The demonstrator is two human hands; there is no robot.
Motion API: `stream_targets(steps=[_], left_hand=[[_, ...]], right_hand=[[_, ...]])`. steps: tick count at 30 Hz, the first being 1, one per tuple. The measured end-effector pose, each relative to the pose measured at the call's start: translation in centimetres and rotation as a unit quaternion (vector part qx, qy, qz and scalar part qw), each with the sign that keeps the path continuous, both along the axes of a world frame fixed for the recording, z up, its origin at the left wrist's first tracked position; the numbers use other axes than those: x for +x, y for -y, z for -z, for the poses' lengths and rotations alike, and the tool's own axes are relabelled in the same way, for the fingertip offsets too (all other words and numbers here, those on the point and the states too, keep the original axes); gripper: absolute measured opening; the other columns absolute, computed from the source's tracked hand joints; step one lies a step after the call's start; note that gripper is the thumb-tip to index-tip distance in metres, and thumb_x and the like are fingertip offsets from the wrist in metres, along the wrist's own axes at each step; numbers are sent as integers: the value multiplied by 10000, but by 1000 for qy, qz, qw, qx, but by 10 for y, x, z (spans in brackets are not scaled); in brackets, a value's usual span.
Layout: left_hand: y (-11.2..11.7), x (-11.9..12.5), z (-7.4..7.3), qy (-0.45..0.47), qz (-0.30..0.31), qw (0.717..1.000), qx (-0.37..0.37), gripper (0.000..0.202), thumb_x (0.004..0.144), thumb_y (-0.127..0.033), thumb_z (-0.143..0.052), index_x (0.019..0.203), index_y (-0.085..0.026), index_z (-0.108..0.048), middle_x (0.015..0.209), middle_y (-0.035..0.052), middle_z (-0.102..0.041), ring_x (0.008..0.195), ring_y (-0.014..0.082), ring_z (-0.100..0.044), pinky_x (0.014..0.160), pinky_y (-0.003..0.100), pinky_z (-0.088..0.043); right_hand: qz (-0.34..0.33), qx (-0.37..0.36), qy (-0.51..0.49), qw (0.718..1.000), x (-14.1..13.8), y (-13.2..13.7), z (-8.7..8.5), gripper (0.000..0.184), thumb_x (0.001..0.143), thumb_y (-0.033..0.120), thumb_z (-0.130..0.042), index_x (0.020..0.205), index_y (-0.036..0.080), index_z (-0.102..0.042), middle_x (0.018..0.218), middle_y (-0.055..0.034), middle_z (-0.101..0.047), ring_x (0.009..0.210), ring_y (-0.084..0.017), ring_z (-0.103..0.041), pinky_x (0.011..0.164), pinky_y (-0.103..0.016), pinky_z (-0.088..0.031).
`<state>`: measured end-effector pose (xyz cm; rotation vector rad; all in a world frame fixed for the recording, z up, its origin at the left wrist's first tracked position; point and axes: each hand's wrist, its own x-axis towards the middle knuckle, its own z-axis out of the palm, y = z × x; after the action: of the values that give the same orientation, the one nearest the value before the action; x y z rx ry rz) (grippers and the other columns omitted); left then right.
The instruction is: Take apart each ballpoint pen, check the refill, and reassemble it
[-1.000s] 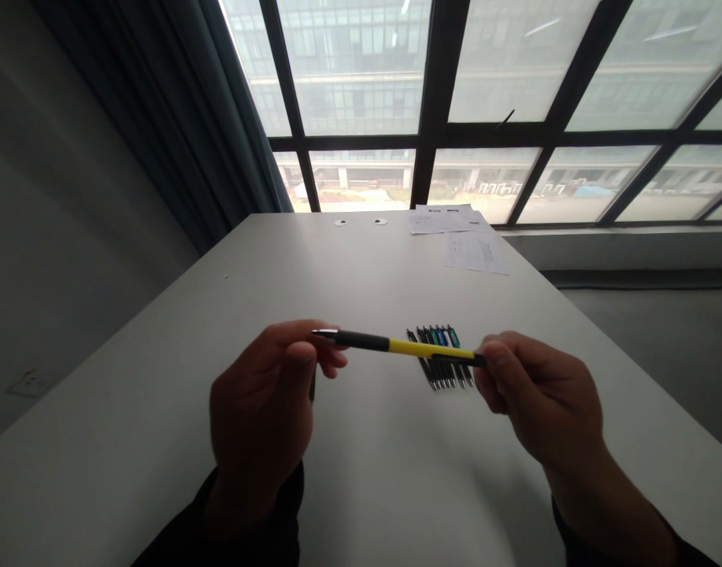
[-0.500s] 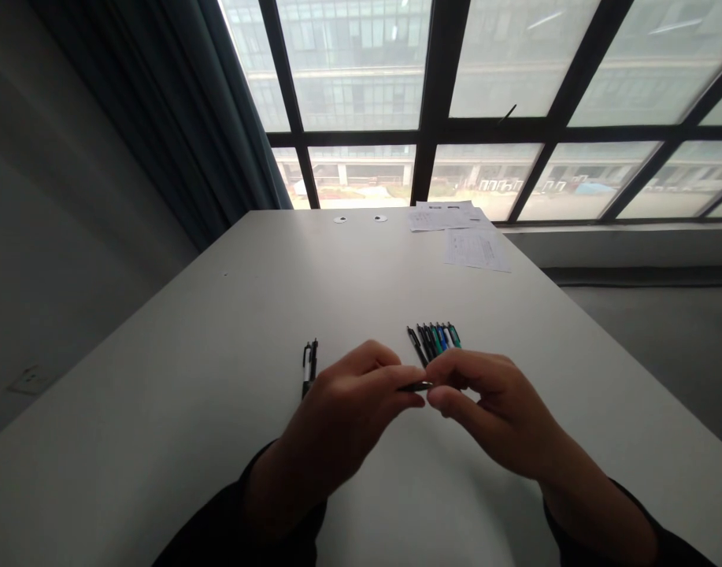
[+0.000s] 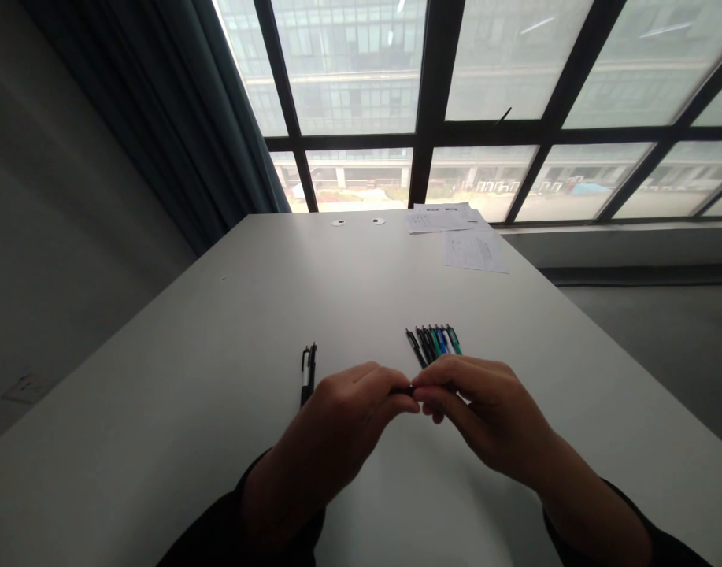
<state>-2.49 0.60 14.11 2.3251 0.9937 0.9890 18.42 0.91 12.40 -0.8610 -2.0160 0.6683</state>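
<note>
My left hand [image 3: 337, 425] and my right hand [image 3: 484, 413] meet fingertip to fingertip above the white table [image 3: 219, 354]. Both are pinched on one pen [image 3: 405, 390], of which only a short dark bit shows between the fingers. Just beyond my right hand lies a row of several pens [image 3: 435, 340], side by side, in black, blue and green. Left of my left hand lie two more pens [image 3: 308, 372], close together, one black and one partly white.
Paper sheets [image 3: 472, 248] lie at the table's far right, near the window. Two small round white discs [image 3: 357, 222] sit at the far edge. A dark curtain [image 3: 177, 118] hangs at the left. The floor drops away to the right of the table.
A second ago both hands held a yellow and black pen stretched out between them. They have since come together and lower, and the pen is mostly hidden in the fingers.
</note>
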Motion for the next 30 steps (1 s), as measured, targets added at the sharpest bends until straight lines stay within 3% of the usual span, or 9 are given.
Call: stream_targets(steps=[11,24,28,30], left_hand=[[0,-1,2,-13,18,996,-82,151,981,-154,-543,958,-171,-691,707,-28,-678,577,66,-598,623,151,-499],[1,-3,-9,-2,0,967,-255,152,1020,-261,-458,981,-198,-591,634,-58,-661,538,83,-576,583,188,-466],[0,-4,-8,-15,-4,968,-250,107,998,-243,-493,944,-199,-574,629,-63,-645,531,84,-560,568,192,-440],[0,-4,-6,-21,-10,974,-226,95,988,-221,-501,938,-200,-579,654,-58,-649,552,84,-567,572,191,-434]], right_hand=[[10,33,2,999,1,3,-1,100,940,120,-621,984,189,-678,729,20,-707,635,-91,-656,628,-190,-498],[-30,69,-7,997,5,5,-1,206,942,66,-597,1077,207,-660,920,-39,-752,790,-135,-713,725,-236,-553],[-12,-14,-4,1000,5,3,-4,281,860,212,-769,1117,196,-656,910,-37,-763,751,-141,-720,678,-222,-564],[-15,-76,20,997,4,1,-6,149,886,278,-746,979,179,-687,760,-11,-725,639,-120,-673,575,-202,-522]])
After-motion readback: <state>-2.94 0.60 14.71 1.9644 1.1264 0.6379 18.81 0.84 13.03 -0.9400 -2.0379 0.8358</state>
